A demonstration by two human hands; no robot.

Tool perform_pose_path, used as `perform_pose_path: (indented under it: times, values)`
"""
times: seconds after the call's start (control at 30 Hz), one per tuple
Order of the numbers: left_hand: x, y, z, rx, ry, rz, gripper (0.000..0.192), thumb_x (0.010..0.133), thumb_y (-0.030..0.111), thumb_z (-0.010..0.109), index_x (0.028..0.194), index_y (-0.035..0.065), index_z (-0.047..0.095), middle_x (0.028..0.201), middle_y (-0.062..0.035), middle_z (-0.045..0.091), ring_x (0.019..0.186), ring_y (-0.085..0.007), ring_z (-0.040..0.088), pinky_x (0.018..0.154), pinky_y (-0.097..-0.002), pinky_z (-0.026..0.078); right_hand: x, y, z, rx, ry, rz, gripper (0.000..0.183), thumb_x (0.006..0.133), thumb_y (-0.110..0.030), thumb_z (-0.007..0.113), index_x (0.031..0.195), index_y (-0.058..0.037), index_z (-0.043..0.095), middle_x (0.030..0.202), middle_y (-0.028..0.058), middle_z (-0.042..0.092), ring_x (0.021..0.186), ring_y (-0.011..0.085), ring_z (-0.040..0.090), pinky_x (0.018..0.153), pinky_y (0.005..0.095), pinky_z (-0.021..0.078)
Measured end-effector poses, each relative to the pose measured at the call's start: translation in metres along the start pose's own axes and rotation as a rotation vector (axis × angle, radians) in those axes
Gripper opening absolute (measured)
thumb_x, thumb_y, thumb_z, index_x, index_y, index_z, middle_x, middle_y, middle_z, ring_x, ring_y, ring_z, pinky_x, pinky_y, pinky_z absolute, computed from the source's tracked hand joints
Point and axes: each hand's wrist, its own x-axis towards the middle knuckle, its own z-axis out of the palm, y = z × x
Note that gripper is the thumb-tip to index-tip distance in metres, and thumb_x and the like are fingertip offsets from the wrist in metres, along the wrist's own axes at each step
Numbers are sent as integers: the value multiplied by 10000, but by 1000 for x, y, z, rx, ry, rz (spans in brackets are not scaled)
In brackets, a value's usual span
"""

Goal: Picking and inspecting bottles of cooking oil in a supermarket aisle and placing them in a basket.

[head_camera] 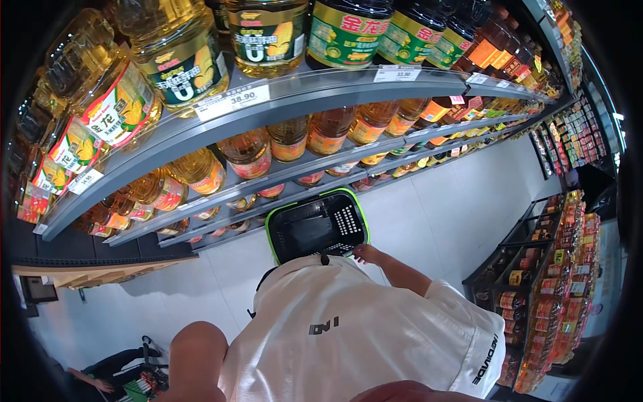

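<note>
My right hand (367, 254) hangs at the near right corner of a black plastic shopping basket (311, 226) with a bright green rim. Its fingers are curled and overlap the corner in the picture; whether they grip the rim cannot be told. No goods can be made out inside the dark basket, though my white shirt (351, 326) covers its near edge. My left arm (197, 346) is bent at the lower left, and its hand is out of view. Beyond the basket, large bottles of cooking oil (269, 37) stand on the upper shelf (321, 88).
Lower shelves hold more oil bottles (248, 153). Price tags (233, 100) line the upper shelf's edge. At the right stands a display of stacked bottles (545, 301). Another person's hand (104, 386) shows at the lower left beside a cart (143, 384). Pale floor (417, 216) lies between the shelving and the display.
</note>
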Motion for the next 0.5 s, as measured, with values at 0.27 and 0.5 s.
perform_pose_path:
  times: [0.27, 0.5]
  values:
    - [10, -54, 46, -110, 55, -129, 226, 821, 91, 447, 617, 137, 533, 726, -1, 545, 588, -107, 504, 533, -284, 383, -19, 57, -64, -160, -32, 36, 305, 817, -301, 561, 979, -43, 582, 804, 62, 611, 685, 148, 585, 542, 270, 484]
    - [9, -107, 73, -88, 115, -197, 290, 806, 22, 382, 554, 156, 431, 644, 14, 471, 556, -92, 478, 524, -274, 360, -27, 124, -97, -229, -53, 53, 286, 822, -272, 557, 981, -36, 590, 804, 87, 619, 688, 166, 598, 523, 291, 501]
